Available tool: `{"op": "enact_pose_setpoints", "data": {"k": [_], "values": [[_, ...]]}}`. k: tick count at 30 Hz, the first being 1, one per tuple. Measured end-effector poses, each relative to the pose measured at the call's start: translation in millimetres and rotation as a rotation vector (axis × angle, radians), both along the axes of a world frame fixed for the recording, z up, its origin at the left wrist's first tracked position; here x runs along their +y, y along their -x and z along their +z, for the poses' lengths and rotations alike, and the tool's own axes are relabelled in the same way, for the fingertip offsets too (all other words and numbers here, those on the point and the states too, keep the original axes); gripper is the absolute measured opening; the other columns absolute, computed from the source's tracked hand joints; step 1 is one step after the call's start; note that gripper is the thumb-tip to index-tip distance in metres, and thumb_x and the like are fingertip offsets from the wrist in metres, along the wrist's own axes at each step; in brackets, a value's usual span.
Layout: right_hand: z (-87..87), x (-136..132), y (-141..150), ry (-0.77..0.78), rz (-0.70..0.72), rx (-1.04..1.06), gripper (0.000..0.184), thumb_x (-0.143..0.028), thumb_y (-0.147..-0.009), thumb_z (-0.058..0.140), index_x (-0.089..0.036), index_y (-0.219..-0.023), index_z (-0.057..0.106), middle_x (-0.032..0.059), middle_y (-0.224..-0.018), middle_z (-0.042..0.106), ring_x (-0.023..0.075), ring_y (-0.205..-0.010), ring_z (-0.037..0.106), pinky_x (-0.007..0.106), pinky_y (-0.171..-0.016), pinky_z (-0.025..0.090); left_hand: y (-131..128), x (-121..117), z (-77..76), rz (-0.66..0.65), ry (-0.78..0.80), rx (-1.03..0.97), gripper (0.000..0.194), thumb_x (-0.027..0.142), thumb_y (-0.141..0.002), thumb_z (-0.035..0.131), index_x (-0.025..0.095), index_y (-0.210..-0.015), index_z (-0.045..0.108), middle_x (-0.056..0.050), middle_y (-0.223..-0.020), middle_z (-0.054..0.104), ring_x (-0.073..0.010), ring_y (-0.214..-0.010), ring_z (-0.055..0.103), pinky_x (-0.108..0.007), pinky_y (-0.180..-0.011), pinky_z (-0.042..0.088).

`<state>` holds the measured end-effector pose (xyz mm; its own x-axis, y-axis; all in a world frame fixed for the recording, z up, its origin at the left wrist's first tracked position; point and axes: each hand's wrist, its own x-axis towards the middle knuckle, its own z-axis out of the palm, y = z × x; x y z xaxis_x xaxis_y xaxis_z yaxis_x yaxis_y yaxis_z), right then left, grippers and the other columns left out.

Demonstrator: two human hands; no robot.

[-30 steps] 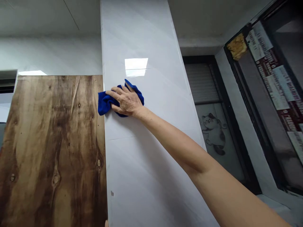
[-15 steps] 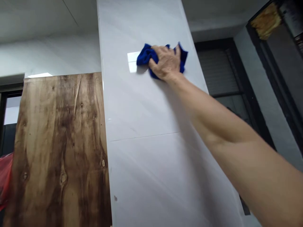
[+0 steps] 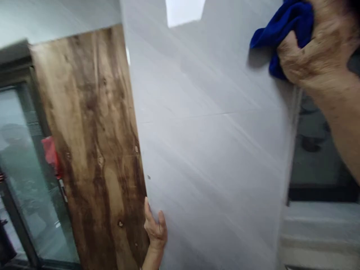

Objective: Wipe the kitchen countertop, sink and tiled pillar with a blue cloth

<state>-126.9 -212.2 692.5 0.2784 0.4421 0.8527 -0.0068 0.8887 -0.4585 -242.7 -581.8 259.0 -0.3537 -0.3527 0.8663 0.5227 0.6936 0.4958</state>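
Cloth [image 3: 284,33] deep blue; wood panel [image 3: 90,142] brown-streaked; tile [image 3: 208,150] pale grey, veined

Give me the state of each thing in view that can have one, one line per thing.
right hand, closed around the cloth, pressed to the tile
blue cloth, bunched, partly showing from under the hand
marble-look tile column, glossy, with a seam across it
left hand, open, fingers spread at the edge where wood panel meets tile
wood-grain panel, upright, flush against the column
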Motion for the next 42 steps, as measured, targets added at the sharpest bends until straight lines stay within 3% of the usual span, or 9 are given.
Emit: {"op": "enact_pose_setpoints", "data": {"k": [2,4,8,18,24,28,33,38,42], "values": [[-28.6,12,2,-0.368,0.059,-0.134,0.065,-0.053,-0.084,0.023,-0.019,-0.119,0.067,0.0048,-0.146,0.051,0.0238,-0.133,0.048,0.038,-0.109,0.035,-1,1,3.2,-0.013,-0.061,-0.062,0.067,0.039,-0.092,0.050,0.013,-0.151,0.034,-0.021,-0.139,0.059,-0.0281,-0.124,0.061,-0.038,-0.097,0.055],[-59.0,24,7,-0.434,0.098,-0.143,0.073,-0.053,-0.090,0.028,-0.009,-0.147,0.040,0.0165,-0.151,0.044,0.0248,-0.140,0.040,0.044,-0.115,0.031,0,2,6.9,-0.007,-0.100,-0.121,0.069,0.043,-0.089,0.051,0.013,-0.150,0.036,-0.021,-0.140,0.059,-0.0312,-0.121,0.063,-0.042,-0.097,0.055],[-127.9,30,15,-0.417,0.093,-0.104,0.069,-0.053,-0.095,0.032,-0.008,-0.148,0.038,0.0233,-0.146,0.046,0.0279,-0.139,0.041,0.045,-0.114,0.036,0,5,14.8,-0.019,-0.095,-0.156,0.074,0.047,-0.086,0.050,0.010,-0.149,0.036,-0.024,-0.137,0.059,-0.0367,-0.117,0.064,-0.052,-0.096,0.054],[-300.0,5,8,-0.361,-0.066,-0.260,0.068,-0.051,-0.088,0.037,-0.022,-0.150,0.038,0.0154,-0.157,0.033,0.0361,-0.149,0.025,0.065,-0.111,0.036,-7,11,17.8,-0.008,-0.069,-0.156,0.073,0.047,-0.090,0.042,0.007,-0.151,0.031,-0.026,-0.142,0.055,-0.0375,-0.124,0.059,-0.052,-0.100,0.051],[-411.7,-21,7,-0.302,-0.005,-0.571,0.057,-0.056,-0.083,0.044,-0.033,-0.132,0.060,0.0096,-0.145,0.053,0.0378,-0.147,0.030,0.068,-0.114,0.031,-9,13,18.1,0.000,-0.064,-0.131,0.070,0.045,-0.092,0.040,0.005,-0.149,0.033,-0.027,-0.144,0.052,-0.0366,-0.125,0.059,-0.049,-0.101,0.050],[-478.5,-53,9,-0.593,0.100,-0.731,0.045,-0.055,-0.084,0.052,-0.044,-0.126,0.062,0.0010,-0.139,0.060,0.0328,-0.140,0.042,0.061,-0.118,0.027,-9,12,16.6,-0.015,-0.052,-0.109,0.070,0.045,-0.093,0.040,0.004,-0.149,0.033,-0.027,-0.142,0.054,-0.0351,-0.121,0.062,-0.046,-0.098,0.052],[-522.6,-85,12,-1.018,0.278,-0.628,0.046,-0.032,-0.091,0.058,-0.029,-0.137,0.055,-0.0004,-0.156,0.041,0.0265,-0.149,0.026,0.049,-0.126,0.009,-8,10,13.8,-0.037,-0.045,-0.094,0.071,0.049,-0.093,0.040,0.006,-0.150,0.033,-0.026,-0.139,0.057,-0.0335,-0.123,0.061,-0.044,-0.100,0.052],[-554.6,-104,14,-1.374,0.487,-0.695,0.051,-0.006,-0.091,0.042,-0.020,-0.138,0.053,0.0016,-0.156,0.041,0.0152,-0.142,0.039,0.029,-0.118,0.035,-14,9,18.8,-0.088,-0.036,-0.149,0.072,0.049,-0.094,0.039,0.007,-0.152,0.028,-0.026,-0.148,0.048,-0.0330,-0.131,0.055,-0.044,-0.106,0.049],[-557.4,-113,20,-1.538,0.540,-0.647,0.047,-0.003,-0.090,0.040,-0.016,-0.132,0.056,0.0054,-0.151,0.047,0.0140,-0.139,0.044,0.028,-0.116,0.039,-24,0,22.9,-0.186,0.001,-0.246,0.071,0.046,-0.095,0.041,0.010,-0.154,0.024,-0.022,-0.153,0.044,-0.0294,-0.137,0.049,-0.042,-0.111,0.045]]}}
